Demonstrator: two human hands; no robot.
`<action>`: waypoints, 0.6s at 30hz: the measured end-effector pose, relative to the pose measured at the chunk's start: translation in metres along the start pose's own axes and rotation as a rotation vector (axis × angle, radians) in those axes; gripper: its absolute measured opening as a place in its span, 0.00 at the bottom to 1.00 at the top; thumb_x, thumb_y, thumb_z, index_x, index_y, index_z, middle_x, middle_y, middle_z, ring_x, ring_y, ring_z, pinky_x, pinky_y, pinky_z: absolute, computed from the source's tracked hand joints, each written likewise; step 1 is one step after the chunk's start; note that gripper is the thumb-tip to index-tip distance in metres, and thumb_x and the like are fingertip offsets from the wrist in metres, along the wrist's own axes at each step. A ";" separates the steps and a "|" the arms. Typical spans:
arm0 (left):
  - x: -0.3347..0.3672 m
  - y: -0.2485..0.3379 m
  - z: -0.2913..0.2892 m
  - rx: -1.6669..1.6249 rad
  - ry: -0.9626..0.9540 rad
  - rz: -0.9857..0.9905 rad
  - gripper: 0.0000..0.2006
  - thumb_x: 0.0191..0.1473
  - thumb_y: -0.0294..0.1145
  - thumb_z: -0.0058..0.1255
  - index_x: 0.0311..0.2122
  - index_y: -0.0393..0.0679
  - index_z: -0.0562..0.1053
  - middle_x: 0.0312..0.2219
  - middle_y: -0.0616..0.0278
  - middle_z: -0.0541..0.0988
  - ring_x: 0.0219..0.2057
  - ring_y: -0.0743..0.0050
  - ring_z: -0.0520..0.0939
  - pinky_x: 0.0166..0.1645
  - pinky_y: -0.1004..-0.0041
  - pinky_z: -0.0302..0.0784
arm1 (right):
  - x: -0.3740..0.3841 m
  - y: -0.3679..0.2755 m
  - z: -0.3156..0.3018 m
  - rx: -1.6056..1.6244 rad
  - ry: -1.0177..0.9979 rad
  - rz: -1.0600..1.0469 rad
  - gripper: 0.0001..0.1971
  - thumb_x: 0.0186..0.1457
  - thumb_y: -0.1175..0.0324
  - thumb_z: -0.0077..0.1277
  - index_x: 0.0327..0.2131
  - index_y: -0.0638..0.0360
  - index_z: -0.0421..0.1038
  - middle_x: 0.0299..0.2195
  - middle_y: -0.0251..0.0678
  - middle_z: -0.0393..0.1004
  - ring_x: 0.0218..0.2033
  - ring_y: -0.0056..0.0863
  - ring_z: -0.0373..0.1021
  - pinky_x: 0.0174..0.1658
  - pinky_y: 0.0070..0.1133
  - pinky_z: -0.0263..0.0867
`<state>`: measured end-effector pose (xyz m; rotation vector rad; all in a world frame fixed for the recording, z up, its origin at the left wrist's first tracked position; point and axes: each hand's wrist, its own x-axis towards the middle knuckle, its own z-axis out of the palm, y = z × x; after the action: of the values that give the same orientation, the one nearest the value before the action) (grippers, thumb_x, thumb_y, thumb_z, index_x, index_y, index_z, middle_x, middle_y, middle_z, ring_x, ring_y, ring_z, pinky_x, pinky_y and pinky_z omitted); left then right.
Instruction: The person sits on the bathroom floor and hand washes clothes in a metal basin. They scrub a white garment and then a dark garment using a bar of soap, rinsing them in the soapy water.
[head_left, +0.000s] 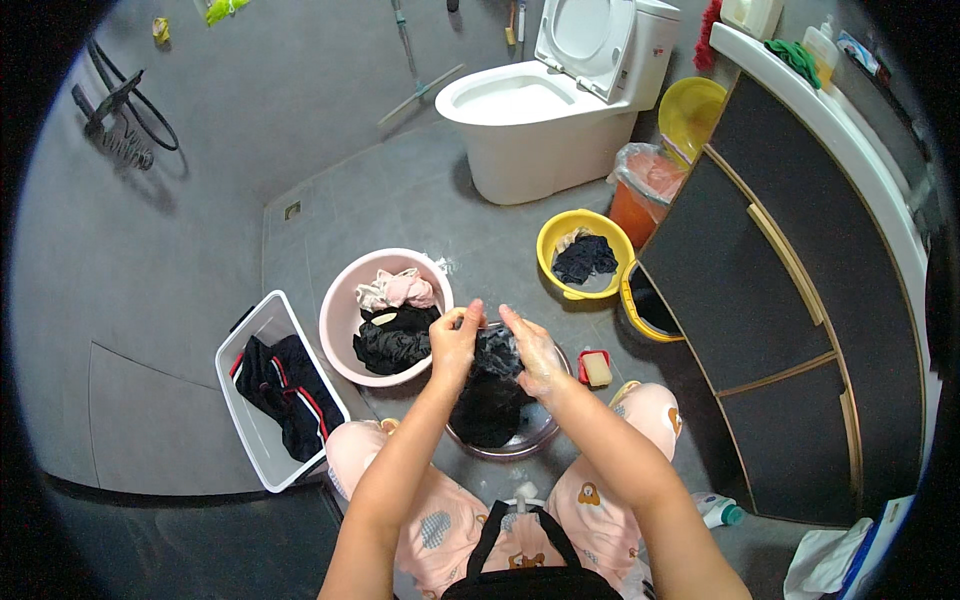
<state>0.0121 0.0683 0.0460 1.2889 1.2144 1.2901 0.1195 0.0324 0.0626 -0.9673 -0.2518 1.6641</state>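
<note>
My left hand (453,343) and my right hand (537,358) are side by side over a round see-through basin (533,442) between my knees. A wet black garment (492,405) lies in the basin, and its upper part, whitish with suds, stretches between my hands. Both hands are closed on it with the thumbs up; most of the fingertips are hidden. Suds also coat my right hand. Just right of the basin, a pale bar of soap (597,369) rests on a red dish.
Left of the basin stand a pink tub (334,333) of pink and black clothes and a white bin (246,424) with dark, red-striped clothing. A yellow basin (548,247) with dark cloth sits ahead, near the toilet (545,150). A dark cabinet (765,290) borders the right side.
</note>
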 end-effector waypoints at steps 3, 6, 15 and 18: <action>-0.032 0.014 0.011 0.204 -0.034 0.335 0.17 0.47 0.33 0.48 0.11 0.39 0.63 0.09 0.67 0.65 0.11 0.83 0.63 0.17 0.76 0.56 | 0.005 0.006 -0.008 -0.109 0.096 -0.058 0.15 0.50 0.55 0.45 0.18 0.54 0.66 0.17 0.28 0.67 0.17 0.16 0.63 0.20 0.16 0.58; -0.060 0.027 0.036 0.253 -0.277 0.938 0.14 0.42 0.23 0.45 0.09 0.40 0.61 0.07 0.61 0.62 0.09 0.70 0.63 0.14 0.73 0.55 | 0.036 0.028 -0.036 -0.226 0.005 -0.108 0.17 0.51 0.56 0.44 0.13 0.49 0.63 0.11 0.25 0.62 0.12 0.17 0.59 0.16 0.17 0.54; -0.016 0.010 0.027 0.381 0.007 0.681 0.16 0.47 0.26 0.43 0.10 0.37 0.63 0.07 0.53 0.63 0.08 0.57 0.65 0.14 0.66 0.55 | 0.006 0.029 -0.011 0.126 -0.081 -0.011 0.11 0.52 0.62 0.40 0.24 0.57 0.67 0.24 0.29 0.68 0.25 0.19 0.66 0.30 0.16 0.62; -0.005 0.009 0.027 0.355 0.079 0.542 0.17 0.48 0.27 0.42 0.09 0.36 0.63 0.07 0.52 0.63 0.08 0.56 0.64 0.13 0.65 0.53 | 0.008 0.024 0.001 0.055 0.013 -0.072 0.11 0.51 0.62 0.41 0.23 0.57 0.67 0.22 0.28 0.67 0.24 0.17 0.63 0.27 0.16 0.59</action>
<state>0.0394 0.0631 0.0537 1.9349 1.2305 1.5574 0.1013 0.0317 0.0449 -0.9171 -0.2278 1.5908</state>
